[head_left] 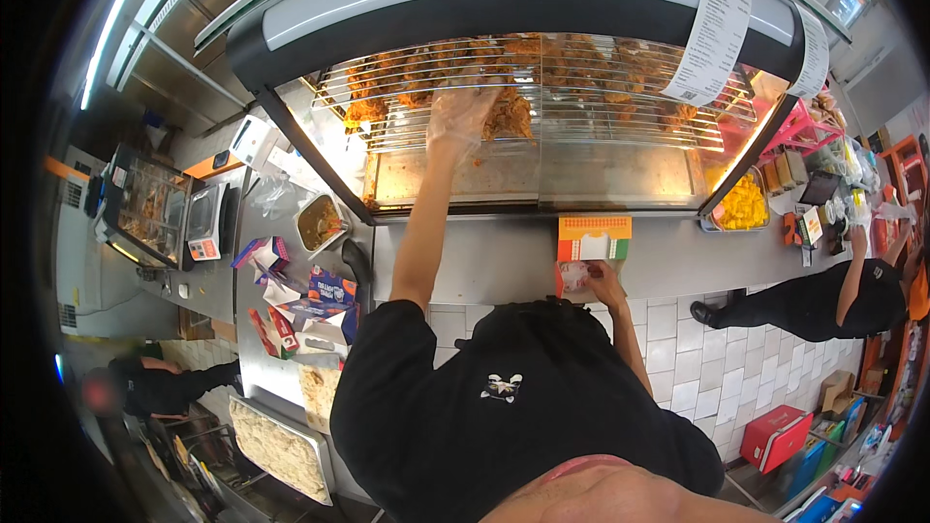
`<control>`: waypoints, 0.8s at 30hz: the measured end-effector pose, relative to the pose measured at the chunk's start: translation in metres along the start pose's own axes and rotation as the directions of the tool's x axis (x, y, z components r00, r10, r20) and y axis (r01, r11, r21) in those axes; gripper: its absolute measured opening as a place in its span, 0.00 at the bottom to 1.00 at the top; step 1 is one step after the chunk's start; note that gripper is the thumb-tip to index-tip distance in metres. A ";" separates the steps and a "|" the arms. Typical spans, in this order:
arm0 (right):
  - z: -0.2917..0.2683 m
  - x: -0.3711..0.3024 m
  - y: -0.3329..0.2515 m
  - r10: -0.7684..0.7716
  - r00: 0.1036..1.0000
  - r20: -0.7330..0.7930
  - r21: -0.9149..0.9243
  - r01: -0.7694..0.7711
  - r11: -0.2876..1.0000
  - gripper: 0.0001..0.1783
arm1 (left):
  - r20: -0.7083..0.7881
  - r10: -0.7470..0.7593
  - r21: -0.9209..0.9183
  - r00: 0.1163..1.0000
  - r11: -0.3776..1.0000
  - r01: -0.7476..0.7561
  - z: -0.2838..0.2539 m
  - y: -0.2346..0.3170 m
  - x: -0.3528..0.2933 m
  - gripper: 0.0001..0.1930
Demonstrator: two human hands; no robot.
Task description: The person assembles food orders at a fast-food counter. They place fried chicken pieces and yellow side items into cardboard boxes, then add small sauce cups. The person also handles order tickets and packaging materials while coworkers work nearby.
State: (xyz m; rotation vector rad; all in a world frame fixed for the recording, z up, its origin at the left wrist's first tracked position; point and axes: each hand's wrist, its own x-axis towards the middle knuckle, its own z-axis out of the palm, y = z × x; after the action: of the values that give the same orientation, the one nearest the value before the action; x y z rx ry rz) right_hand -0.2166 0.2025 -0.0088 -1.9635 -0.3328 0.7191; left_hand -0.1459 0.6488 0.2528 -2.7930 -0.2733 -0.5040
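My left hand (463,114), in a clear plastic glove, reaches into the lit display case. Its fingers close against a piece of fried chicken (510,116) on the wire rack (426,140); the glove blurs the fingertips. More fried chicken (366,97) lies along the same rack. At the counter's near edge, my right hand (605,287) grips an orange, white and green cardboard box (593,230) by its side. The box's near part is red, and what may be inside it cannot be made out.
Printed paper slips (710,34) hang over the glass case. On the left side counter are a metal food pan (320,223), folded cartons (325,310) and a tray of pale breading (281,450). A yellow-filled tub (741,203) stands right. Other people (823,300) are at both sides.
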 end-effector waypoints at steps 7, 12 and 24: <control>-0.002 -0.008 -0.013 -0.063 0.997 -0.054 -0.008 0.063 0.998 0.26 | 0.173 0.230 -0.024 0.958 0.973 -0.229 0.001 -0.013 0.016 0.25; -0.018 -0.042 -0.041 -0.065 0.973 -0.220 0.086 0.085 0.993 0.21 | 0.427 -0.070 -0.552 0.902 -0.810 0.198 -0.014 -0.044 -0.010 0.24; -0.048 -0.035 0.003 -0.159 0.917 -0.366 -0.358 0.019 0.933 0.34 | 0.419 -0.151 -0.650 0.895 -0.739 0.179 -0.086 0.010 -0.121 0.25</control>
State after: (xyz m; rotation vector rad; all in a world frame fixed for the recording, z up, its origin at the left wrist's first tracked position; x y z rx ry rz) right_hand -0.2154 0.1491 0.0176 -2.3536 -0.3189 0.2003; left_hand -0.2820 0.5964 0.2835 -4.7958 -1.0276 -1.8173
